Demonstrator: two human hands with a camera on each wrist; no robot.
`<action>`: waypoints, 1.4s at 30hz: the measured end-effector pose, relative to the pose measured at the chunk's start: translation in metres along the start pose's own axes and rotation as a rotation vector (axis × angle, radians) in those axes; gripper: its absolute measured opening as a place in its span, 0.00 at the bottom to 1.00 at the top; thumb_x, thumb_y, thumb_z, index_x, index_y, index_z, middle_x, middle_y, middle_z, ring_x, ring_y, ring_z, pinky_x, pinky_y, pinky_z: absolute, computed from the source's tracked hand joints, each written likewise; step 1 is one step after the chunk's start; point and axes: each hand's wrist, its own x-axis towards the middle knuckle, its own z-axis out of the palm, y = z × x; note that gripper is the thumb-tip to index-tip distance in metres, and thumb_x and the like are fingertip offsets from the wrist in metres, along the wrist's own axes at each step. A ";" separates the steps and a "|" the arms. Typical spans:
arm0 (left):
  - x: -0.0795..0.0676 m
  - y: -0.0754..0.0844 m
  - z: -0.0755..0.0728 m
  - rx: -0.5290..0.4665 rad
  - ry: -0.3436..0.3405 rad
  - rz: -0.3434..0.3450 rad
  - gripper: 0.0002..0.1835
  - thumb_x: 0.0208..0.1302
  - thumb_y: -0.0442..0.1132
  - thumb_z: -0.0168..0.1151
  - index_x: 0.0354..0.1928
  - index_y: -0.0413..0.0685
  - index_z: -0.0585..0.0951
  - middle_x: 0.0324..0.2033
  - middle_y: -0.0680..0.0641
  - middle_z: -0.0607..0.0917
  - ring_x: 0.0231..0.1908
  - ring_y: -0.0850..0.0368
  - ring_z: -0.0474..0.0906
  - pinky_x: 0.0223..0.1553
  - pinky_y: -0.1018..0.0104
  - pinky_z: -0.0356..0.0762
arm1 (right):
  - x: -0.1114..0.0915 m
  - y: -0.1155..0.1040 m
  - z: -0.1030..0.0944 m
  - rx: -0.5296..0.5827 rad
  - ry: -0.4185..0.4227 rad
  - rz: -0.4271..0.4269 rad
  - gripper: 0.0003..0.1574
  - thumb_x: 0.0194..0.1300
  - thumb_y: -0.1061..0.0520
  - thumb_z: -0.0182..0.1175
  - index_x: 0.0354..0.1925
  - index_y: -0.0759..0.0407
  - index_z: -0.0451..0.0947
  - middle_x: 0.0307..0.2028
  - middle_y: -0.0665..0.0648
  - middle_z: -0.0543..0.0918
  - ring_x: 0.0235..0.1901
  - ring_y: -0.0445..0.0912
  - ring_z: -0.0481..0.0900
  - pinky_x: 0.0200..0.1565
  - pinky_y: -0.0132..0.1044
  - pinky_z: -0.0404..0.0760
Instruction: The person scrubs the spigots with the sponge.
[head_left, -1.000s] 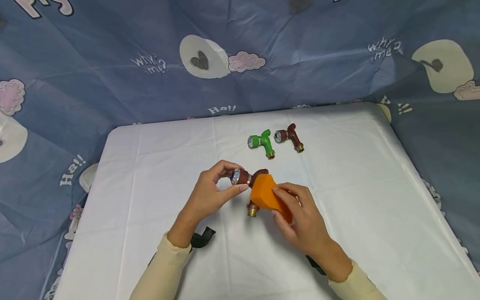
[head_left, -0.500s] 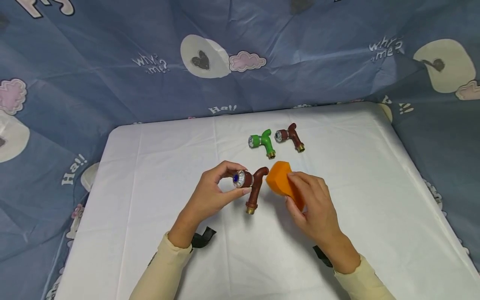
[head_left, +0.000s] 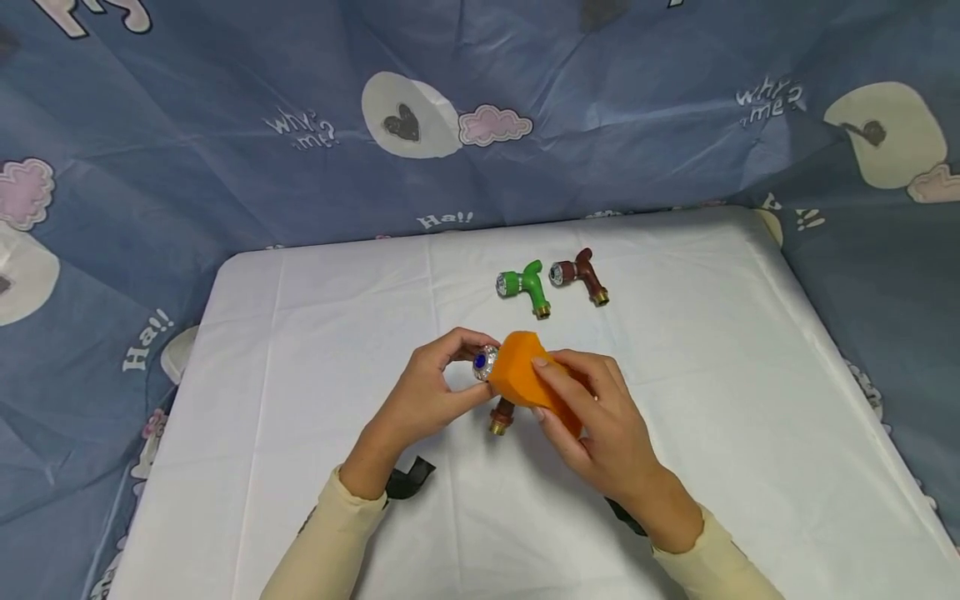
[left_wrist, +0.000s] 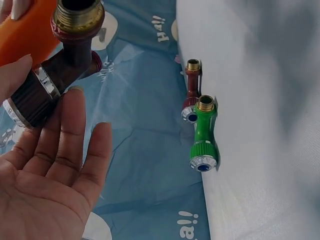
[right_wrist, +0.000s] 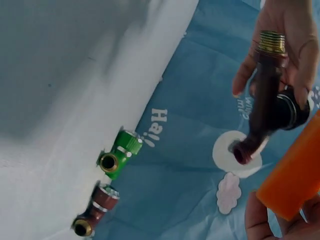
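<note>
Above the table, a brown faucet [head_left: 501, 415] with a brass threaded end and a clear, blue-centred knob is pinched at its knob end by my left hand [head_left: 423, 387]. My right hand [head_left: 603, 425] grips an orange sponge block [head_left: 517, 367] between thumb and fingers. From the head view, the sponge hides most of the faucet's body and spout. In the right wrist view the faucet [right_wrist: 267, 95] shows its whole body, with the sponge [right_wrist: 292, 175] close beside the knob. Whether they touch I cannot tell.
Farther back on the white-covered table [head_left: 337, 333] lie a green faucet [head_left: 528, 287] and a second brown faucet [head_left: 583, 275], side by side. A blue printed cloth [head_left: 300, 183] hangs behind the table. Black straps [head_left: 408, 479] stick out at my wrists.
My right hand drew the sponge away to the right, uncovering the faucet, then brought it back left over the faucet's body. The left hand shifted slightly right with the faucet.
</note>
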 end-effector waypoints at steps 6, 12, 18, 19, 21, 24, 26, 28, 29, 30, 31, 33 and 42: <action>0.000 0.000 0.000 -0.023 -0.015 0.027 0.24 0.61 0.30 0.75 0.58 0.52 0.81 0.50 0.57 0.85 0.51 0.59 0.82 0.61 0.55 0.79 | -0.004 0.007 0.003 -0.045 -0.025 0.001 0.25 0.80 0.46 0.55 0.63 0.59 0.81 0.57 0.65 0.80 0.52 0.61 0.77 0.56 0.41 0.75; 0.001 -0.002 -0.002 -0.049 -0.013 0.071 0.22 0.63 0.33 0.76 0.57 0.54 0.81 0.50 0.56 0.85 0.51 0.58 0.82 0.60 0.57 0.80 | -0.006 0.020 0.001 -0.117 -0.019 0.043 0.24 0.76 0.48 0.56 0.61 0.58 0.82 0.55 0.66 0.81 0.50 0.63 0.76 0.52 0.47 0.75; 0.001 -0.002 -0.003 -0.028 -0.011 0.083 0.22 0.63 0.32 0.76 0.57 0.55 0.83 0.50 0.56 0.84 0.51 0.58 0.81 0.58 0.58 0.81 | -0.008 0.027 -0.004 -0.190 -0.024 0.095 0.26 0.70 0.51 0.57 0.62 0.57 0.83 0.54 0.66 0.81 0.48 0.64 0.75 0.47 0.51 0.75; 0.001 -0.002 -0.003 -0.025 -0.011 0.081 0.22 0.62 0.32 0.76 0.57 0.56 0.83 0.50 0.57 0.84 0.50 0.58 0.81 0.58 0.58 0.81 | -0.009 0.028 -0.005 -0.199 -0.024 0.101 0.26 0.69 0.51 0.57 0.62 0.57 0.83 0.54 0.67 0.80 0.48 0.64 0.75 0.47 0.51 0.75; 0.001 -0.002 -0.003 -0.019 -0.009 0.077 0.22 0.62 0.32 0.76 0.57 0.57 0.83 0.50 0.57 0.84 0.50 0.58 0.81 0.58 0.58 0.81 | -0.010 0.031 -0.007 -0.211 -0.021 0.111 0.26 0.69 0.52 0.58 0.62 0.57 0.83 0.53 0.67 0.80 0.48 0.64 0.75 0.47 0.52 0.75; 0.001 -0.002 -0.003 -0.009 -0.001 0.083 0.23 0.62 0.31 0.76 0.57 0.57 0.83 0.50 0.58 0.83 0.50 0.58 0.81 0.58 0.59 0.81 | -0.012 0.035 -0.009 -0.228 -0.013 0.126 0.26 0.69 0.51 0.58 0.61 0.58 0.83 0.52 0.68 0.80 0.47 0.65 0.75 0.47 0.53 0.73; 0.001 -0.003 -0.004 -0.005 0.006 0.093 0.23 0.62 0.31 0.76 0.57 0.56 0.83 0.50 0.58 0.83 0.50 0.58 0.81 0.57 0.59 0.81 | -0.012 0.038 -0.010 -0.240 -0.004 0.138 0.26 0.69 0.51 0.58 0.61 0.59 0.83 0.52 0.69 0.80 0.45 0.66 0.74 0.46 0.53 0.73; 0.001 -0.003 -0.004 0.000 0.013 0.103 0.23 0.62 0.31 0.76 0.58 0.55 0.82 0.51 0.56 0.84 0.50 0.57 0.81 0.58 0.58 0.81 | -0.013 0.040 -0.012 -0.248 0.002 0.148 0.25 0.69 0.51 0.59 0.60 0.59 0.83 0.51 0.68 0.80 0.45 0.66 0.74 0.45 0.53 0.72; 0.001 -0.003 -0.005 0.001 0.016 0.105 0.24 0.62 0.31 0.76 0.58 0.54 0.82 0.51 0.56 0.84 0.50 0.57 0.81 0.58 0.58 0.81 | -0.013 0.040 -0.013 -0.252 0.006 0.153 0.25 0.69 0.51 0.59 0.60 0.59 0.83 0.51 0.68 0.80 0.44 0.66 0.74 0.45 0.53 0.72; 0.001 -0.004 -0.005 0.002 0.017 0.107 0.24 0.62 0.31 0.76 0.58 0.54 0.82 0.51 0.55 0.84 0.51 0.57 0.81 0.58 0.58 0.81 | -0.013 0.040 -0.014 -0.253 0.009 0.159 0.26 0.68 0.51 0.59 0.60 0.59 0.83 0.51 0.68 0.80 0.44 0.65 0.74 0.45 0.53 0.72; 0.002 -0.004 -0.005 0.001 0.019 0.108 0.24 0.63 0.31 0.76 0.59 0.54 0.82 0.52 0.55 0.84 0.50 0.57 0.81 0.58 0.58 0.81 | -0.012 0.040 -0.015 -0.253 0.012 0.164 0.26 0.68 0.51 0.59 0.61 0.59 0.83 0.51 0.68 0.80 0.45 0.65 0.74 0.45 0.52 0.72; 0.003 -0.003 -0.005 0.001 0.022 0.106 0.23 0.63 0.32 0.76 0.59 0.53 0.82 0.52 0.54 0.84 0.50 0.57 0.81 0.58 0.58 0.81 | -0.011 0.039 -0.015 -0.240 0.018 0.171 0.26 0.69 0.51 0.59 0.61 0.59 0.83 0.52 0.68 0.80 0.45 0.65 0.74 0.45 0.51 0.71; 0.000 -0.004 -0.003 -0.001 0.013 0.083 0.24 0.62 0.31 0.77 0.59 0.52 0.81 0.52 0.54 0.84 0.51 0.57 0.82 0.57 0.59 0.81 | -0.011 0.031 -0.012 -0.168 0.021 0.177 0.28 0.73 0.46 0.59 0.63 0.60 0.82 0.54 0.66 0.80 0.48 0.63 0.74 0.44 0.43 0.72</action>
